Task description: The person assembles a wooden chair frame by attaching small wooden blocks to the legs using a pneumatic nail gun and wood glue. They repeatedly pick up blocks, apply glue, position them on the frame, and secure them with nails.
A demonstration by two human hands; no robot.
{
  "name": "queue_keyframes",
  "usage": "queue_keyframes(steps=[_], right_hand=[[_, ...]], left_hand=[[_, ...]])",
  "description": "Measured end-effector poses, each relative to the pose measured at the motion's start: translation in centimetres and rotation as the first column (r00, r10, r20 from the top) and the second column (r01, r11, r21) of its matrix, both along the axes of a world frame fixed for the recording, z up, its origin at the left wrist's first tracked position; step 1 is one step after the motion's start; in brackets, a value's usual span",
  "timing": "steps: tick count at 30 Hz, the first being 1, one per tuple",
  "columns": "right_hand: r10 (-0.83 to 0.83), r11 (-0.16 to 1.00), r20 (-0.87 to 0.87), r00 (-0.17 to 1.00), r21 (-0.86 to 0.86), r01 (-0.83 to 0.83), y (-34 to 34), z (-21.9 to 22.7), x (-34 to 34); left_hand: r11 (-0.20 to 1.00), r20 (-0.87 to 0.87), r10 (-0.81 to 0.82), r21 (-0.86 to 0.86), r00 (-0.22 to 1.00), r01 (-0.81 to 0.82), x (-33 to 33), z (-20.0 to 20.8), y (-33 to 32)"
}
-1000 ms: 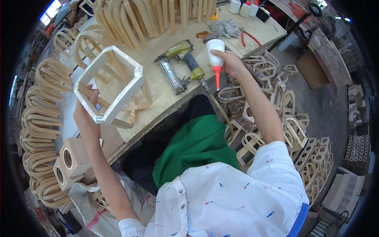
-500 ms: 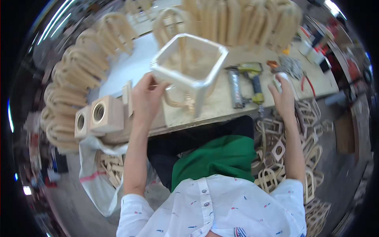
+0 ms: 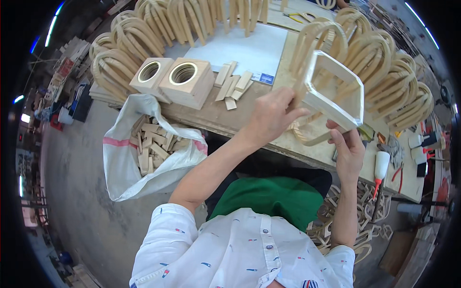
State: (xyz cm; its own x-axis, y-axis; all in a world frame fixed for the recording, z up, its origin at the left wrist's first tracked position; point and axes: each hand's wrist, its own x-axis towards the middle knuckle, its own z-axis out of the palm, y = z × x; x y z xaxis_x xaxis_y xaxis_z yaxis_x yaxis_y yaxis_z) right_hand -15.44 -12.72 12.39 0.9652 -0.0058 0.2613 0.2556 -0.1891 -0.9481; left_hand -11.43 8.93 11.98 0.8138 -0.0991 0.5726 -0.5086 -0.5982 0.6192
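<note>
A pale wooden frame (image 3: 332,110) with cut corners and bent wood joined to it is held up over the workbench. My left hand (image 3: 272,114) is closed on its left side, thumb and fingers gripping the wood. At the lower right corner, my right hand (image 3: 349,148) pinches the same frame between thumb and fingers. A white glue bottle (image 3: 382,164) with a red nozzle lies to the right of my right hand, its nozzle toward me. Part of the green nail gun (image 3: 367,131) shows behind that hand; the rest is hidden.
Bent wooden loops (image 3: 187,19) stand in rows along the back and right. Two wooden blocks (image 3: 199,89) with round holes and several thin wood strips (image 3: 232,86) lie on the bench (image 3: 259,132). A white sack (image 3: 117,158) of offcuts sits below. Red-handled pliers (image 3: 397,174) lie right.
The view has swung left. My right hand has left the bottle at the right and come to the frame, which both hands now hold. The frame has turned.
</note>
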Motion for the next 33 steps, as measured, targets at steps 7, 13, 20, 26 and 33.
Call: queue_keyframes(steps=[7, 13, 20, 26, 33], right_hand=[[-0.019, 1.000, 0.029, 0.999, -0.016, 0.020, 0.2, 0.1, 0.6], [-0.024, 0.999, 0.028, 0.999, -0.038, 0.025, 0.0, 0.4, 1.8], [-0.014, 0.998, 0.038, 0.999, -0.054, 0.016, -0.4, 0.3, 2.1], [-0.061, 0.998, 0.080, 0.995, -0.008, 0.062, -0.1, 0.2, 1.9], [-0.110, 0.974, 0.070, 0.991, -0.191, 0.121, -0.7, 0.8, 2.2]], left_hand=[[0.940, -0.199, 0.305, 0.217, 0.931, -0.261, 2.8, 1.7, 12.9], [0.717, -0.191, 0.599, 0.561, 0.777, -0.414, 5.0, -0.6, 19.4], [0.790, -0.258, 0.565, 0.444, 0.783, -0.423, 5.4, -1.5, 20.6], [0.817, -0.250, 0.550, 0.356, 0.797, -0.453, 5.0, 0.7, 20.3], [0.979, -0.147, -0.204, -0.033, 0.968, 0.202, 2.1, 12.1, 8.4]])
